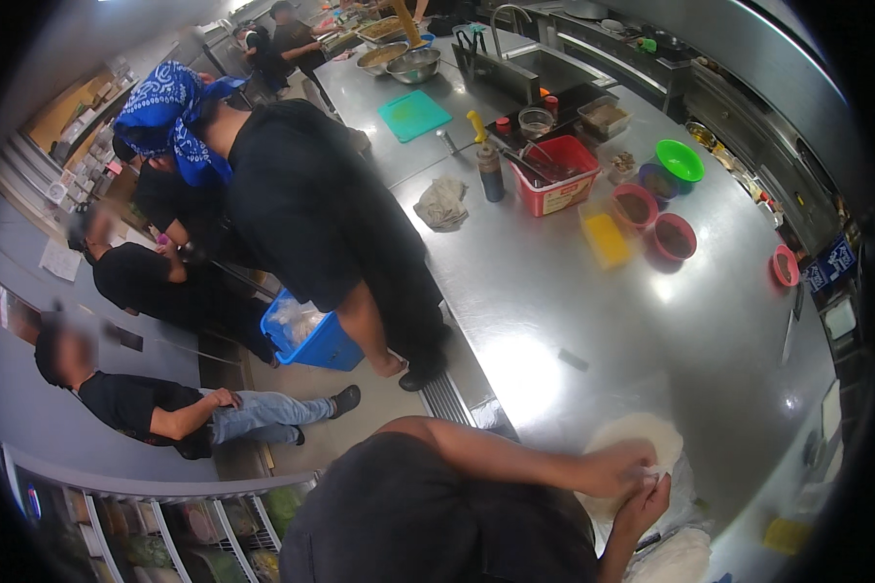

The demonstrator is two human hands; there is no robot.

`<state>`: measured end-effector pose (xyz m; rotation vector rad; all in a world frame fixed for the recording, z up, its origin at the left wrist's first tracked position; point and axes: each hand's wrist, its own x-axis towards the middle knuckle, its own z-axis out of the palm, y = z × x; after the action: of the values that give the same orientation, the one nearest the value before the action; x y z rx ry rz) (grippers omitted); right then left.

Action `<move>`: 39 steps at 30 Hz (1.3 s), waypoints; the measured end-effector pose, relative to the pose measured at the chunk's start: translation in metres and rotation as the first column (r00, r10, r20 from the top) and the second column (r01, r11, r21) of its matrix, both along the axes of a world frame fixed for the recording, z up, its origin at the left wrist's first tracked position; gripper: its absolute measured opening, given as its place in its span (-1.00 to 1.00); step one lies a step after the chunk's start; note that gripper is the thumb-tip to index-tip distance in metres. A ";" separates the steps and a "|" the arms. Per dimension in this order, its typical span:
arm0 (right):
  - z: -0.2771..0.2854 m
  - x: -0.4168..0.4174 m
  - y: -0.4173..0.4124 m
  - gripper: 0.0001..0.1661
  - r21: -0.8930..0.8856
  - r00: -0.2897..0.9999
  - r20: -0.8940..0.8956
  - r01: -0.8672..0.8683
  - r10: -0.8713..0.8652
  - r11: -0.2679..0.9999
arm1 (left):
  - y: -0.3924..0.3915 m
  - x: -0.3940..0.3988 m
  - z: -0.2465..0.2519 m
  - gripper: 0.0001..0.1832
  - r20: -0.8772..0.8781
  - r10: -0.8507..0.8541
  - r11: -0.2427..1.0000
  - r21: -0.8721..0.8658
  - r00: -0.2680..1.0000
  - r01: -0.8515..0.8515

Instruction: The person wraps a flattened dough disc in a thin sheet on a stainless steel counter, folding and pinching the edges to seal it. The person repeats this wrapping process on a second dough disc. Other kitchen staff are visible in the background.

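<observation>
Both my hands meet over the near right part of a stainless steel table. My left hand pinches a bit of thin, whitish material between its fingertips. Close against it, my right hand has its fingertips on the same material. Under and behind them lies a pale, round, flat sheet, whose material I cannot tell. Clear plastic film spreads beside my hands, and a whitish bundle sits nearer the table's edge.
On the table stand a red tub with utensils, a sauce bottle, a yellow container, pink bowls, a crumpled cloth and a knife. A co-worker bends beside the table near a blue bin. Several other people stand further left.
</observation>
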<state>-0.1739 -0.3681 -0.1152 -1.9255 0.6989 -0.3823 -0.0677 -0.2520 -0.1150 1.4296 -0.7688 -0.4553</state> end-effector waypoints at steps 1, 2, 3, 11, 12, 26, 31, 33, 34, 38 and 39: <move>-0.002 -0.001 -0.003 -0.83 0.115 1.000 -0.019 0.027 -0.025 0.993 | 0.000 0.000 0.011 -0.68 0.020 0.019 1.000 -0.024 1.000 -0.019; 0.000 -0.001 -0.009 -0.82 0.210 0.998 -0.036 0.054 -0.048 0.976 | -0.004 0.001 0.012 -0.64 0.008 0.021 1.000 -0.001 1.000 -0.021; 0.000 -0.002 -0.011 -0.82 0.128 1.000 -0.015 0.016 -0.014 0.992 | -0.007 0.000 0.011 -0.61 -0.004 0.022 0.999 0.023 1.000 -0.022; 0.011 -0.004 -0.017 -0.84 -0.389 0.947 -0.172 -0.317 0.270 0.865 | -0.004 0.003 -0.032 -0.67 -0.125 -0.055 0.997 0.043 0.991 0.061; 0.011 -0.004 -0.013 -0.82 -0.431 0.967 -0.137 -0.255 0.216 0.865 | -0.003 0.005 -0.034 -0.71 -0.054 -0.068 0.996 0.060 0.996 0.071; 0.018 -0.005 0.010 -0.75 -0.196 0.998 0.028 -0.051 0.057 0.979 | 0.018 0.003 -0.023 -0.76 0.167 -0.059 0.998 -0.011 0.984 0.061; 0.046 0.040 0.008 -0.86 -0.207 0.961 -0.170 -0.253 0.220 0.945 | 0.034 0.037 -0.023 -0.81 0.060 0.178 0.980 0.084 0.982 -0.182; 0.055 0.040 0.016 -0.82 0.144 0.979 -0.058 -0.186 0.196 0.972 | 0.043 0.042 -0.007 -0.80 -0.050 0.094 0.994 0.057 0.994 -0.091; 0.051 0.037 0.019 -0.79 0.302 0.985 0.026 -0.168 0.168 0.938 | 0.045 0.043 -0.005 -0.82 -0.106 0.057 0.996 0.080 0.993 -0.049; 0.056 0.029 0.028 -0.82 0.384 0.984 -0.010 -0.163 0.180 0.909 | 0.052 0.039 0.015 -0.78 0.090 0.063 0.997 0.044 0.994 -0.067; 0.056 0.028 0.029 -0.83 0.377 0.982 -0.029 -0.162 0.187 0.912 | 0.052 0.038 0.022 -0.76 0.132 0.070 0.997 0.037 0.989 -0.075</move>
<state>-0.1462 -0.3395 -0.0595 -1.6240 0.5861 -0.0661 -0.0293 -0.2002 -0.0929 1.5323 -0.8129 -0.3261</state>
